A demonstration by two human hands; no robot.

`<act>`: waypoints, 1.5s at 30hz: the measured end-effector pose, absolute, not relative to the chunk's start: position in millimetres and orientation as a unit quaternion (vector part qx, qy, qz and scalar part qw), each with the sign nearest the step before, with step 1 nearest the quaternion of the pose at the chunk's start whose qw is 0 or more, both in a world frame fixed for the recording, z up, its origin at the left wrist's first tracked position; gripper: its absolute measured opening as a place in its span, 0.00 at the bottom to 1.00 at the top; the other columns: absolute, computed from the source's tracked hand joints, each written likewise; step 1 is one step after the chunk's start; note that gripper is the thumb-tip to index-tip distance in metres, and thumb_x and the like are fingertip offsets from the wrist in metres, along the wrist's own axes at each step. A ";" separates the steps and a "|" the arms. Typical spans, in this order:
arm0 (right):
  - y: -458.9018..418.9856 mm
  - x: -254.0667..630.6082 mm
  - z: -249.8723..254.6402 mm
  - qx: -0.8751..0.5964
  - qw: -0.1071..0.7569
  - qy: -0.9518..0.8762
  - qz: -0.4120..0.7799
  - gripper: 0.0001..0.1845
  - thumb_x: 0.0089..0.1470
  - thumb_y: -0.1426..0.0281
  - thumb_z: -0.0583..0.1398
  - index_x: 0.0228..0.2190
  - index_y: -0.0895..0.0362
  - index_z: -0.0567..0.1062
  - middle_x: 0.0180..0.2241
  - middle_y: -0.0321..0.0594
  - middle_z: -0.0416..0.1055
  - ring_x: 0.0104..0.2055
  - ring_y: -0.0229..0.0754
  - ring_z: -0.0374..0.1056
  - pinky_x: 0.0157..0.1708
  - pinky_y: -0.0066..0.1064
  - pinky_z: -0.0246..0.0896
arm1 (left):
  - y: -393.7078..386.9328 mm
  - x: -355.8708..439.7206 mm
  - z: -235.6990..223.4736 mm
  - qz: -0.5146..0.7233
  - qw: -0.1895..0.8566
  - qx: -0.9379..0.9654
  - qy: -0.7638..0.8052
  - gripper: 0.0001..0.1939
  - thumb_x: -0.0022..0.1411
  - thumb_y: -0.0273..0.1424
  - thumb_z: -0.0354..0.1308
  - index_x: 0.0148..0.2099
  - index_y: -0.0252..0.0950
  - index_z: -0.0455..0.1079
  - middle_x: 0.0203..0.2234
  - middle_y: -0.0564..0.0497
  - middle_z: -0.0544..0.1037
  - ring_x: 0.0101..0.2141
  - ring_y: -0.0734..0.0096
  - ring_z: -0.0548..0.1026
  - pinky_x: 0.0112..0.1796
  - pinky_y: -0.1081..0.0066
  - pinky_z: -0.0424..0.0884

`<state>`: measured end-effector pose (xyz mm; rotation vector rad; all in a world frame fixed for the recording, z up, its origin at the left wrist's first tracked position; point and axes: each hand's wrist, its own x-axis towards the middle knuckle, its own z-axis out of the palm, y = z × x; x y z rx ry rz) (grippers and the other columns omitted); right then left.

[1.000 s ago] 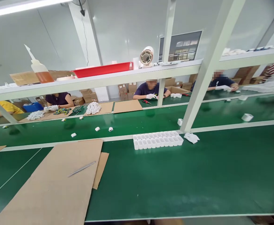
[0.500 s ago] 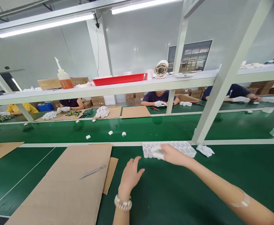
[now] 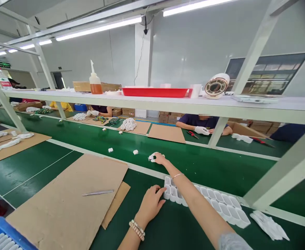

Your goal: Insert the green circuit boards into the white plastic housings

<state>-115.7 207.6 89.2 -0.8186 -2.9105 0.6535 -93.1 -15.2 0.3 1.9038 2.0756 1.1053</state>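
My right hand (image 3: 158,158), white covering on its fingertips, stretches across to the green belt. Its fingers are closed around a small white part (image 3: 150,158); the exact kind is too small to tell. My left hand (image 3: 150,200), with a beaded bracelet, rests on the green bench at the left end of a white compartment tray (image 3: 228,211). Its thumb and fingers are apart, and the fingertips appear to touch the tray's end. My right forearm passes over the tray and hides its middle. Two similar white parts, one (image 3: 135,152) and another (image 3: 110,150), lie on the belt.
Metal tweezers (image 3: 98,192) lie on a large cardboard sheet (image 3: 64,198). A crumpled white glove (image 3: 269,225) sits right of the tray by a slanted post (image 3: 280,177). A shelf (image 3: 152,104) crosses above the belt. A blue bin (image 3: 3,229) stands lower left. Co-workers sit opposite.
Both hands came into view. My right hand moved from over the tray to the belt and closed on a white part. My left hand came to the tray's end. The view turned left.
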 end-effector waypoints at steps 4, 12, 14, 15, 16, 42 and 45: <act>221.7 -106.3 86.5 -0.236 0.063 -0.916 0.317 0.15 0.62 0.65 0.58 0.48 0.59 0.71 0.49 0.44 0.69 0.47 0.45 0.69 0.46 0.43 0.68 | -17.7 -93.8 1.4 0.382 0.090 0.619 0.680 0.19 0.65 0.29 0.52 0.58 0.45 0.64 0.53 0.44 0.68 0.53 0.56 0.68 0.54 0.54 0.65; 190.1 22.9 90.7 -0.131 0.198 -0.819 0.522 0.28 0.47 0.59 0.68 0.47 0.59 0.73 0.42 0.46 0.76 0.46 0.47 0.73 0.50 0.41 0.68 | 1.2 -92.8 -8.2 0.444 0.174 0.577 0.663 0.32 0.57 0.29 0.63 0.62 0.39 0.57 0.51 0.42 0.70 0.53 0.58 0.69 0.54 0.56 0.66; 170.9 57.5 94.5 -0.125 0.224 -0.798 0.545 0.31 0.45 0.58 0.68 0.48 0.58 0.73 0.43 0.47 0.76 0.46 0.49 0.73 0.50 0.43 0.68 | 1.3 -90.7 -3.6 0.458 0.171 0.571 0.659 0.28 0.55 0.27 0.64 0.57 0.39 0.64 0.47 0.43 0.71 0.50 0.58 0.70 0.53 0.55 0.67; 161.5 71.6 97.9 -0.127 0.238 -0.786 0.556 0.31 0.44 0.58 0.69 0.48 0.57 0.73 0.44 0.47 0.76 0.47 0.50 0.73 0.50 0.44 0.68 | 0.2 -89.3 2.0 0.465 0.165 0.570 0.657 0.25 0.54 0.27 0.64 0.54 0.38 0.66 0.46 0.44 0.71 0.49 0.58 0.70 0.52 0.55 0.67; 152.3 83.6 102.4 -0.134 0.255 -0.772 0.566 0.31 0.42 0.59 0.70 0.48 0.57 0.74 0.43 0.47 0.76 0.47 0.51 0.73 0.51 0.45 0.68 | -1.4 -87.5 10.3 0.474 0.156 0.570 0.653 0.22 0.54 0.27 0.64 0.51 0.38 0.67 0.45 0.44 0.70 0.49 0.58 0.70 0.52 0.55 0.67; 56.2 156.9 168.2 -0.033 0.486 -0.836 0.252 0.31 0.52 0.79 0.64 0.56 0.50 0.66 0.44 0.42 0.75 0.45 0.43 0.73 0.41 0.30 0.72 | -0.7 -28.7 144.6 0.544 -0.189 0.693 0.434 0.25 0.57 0.19 0.59 0.54 0.39 0.59 0.36 0.48 0.72 0.35 0.67 0.70 0.34 0.66 0.72; 55.4 157.9 166.7 -0.047 0.484 -0.843 0.231 0.30 0.53 0.79 0.63 0.56 0.50 0.66 0.43 0.42 0.75 0.45 0.43 0.73 0.41 0.31 0.72 | -0.1 -27.7 144.0 0.541 -0.195 0.686 0.446 0.24 0.57 0.17 0.59 0.53 0.38 0.59 0.36 0.48 0.72 0.35 0.67 0.70 0.35 0.67 0.72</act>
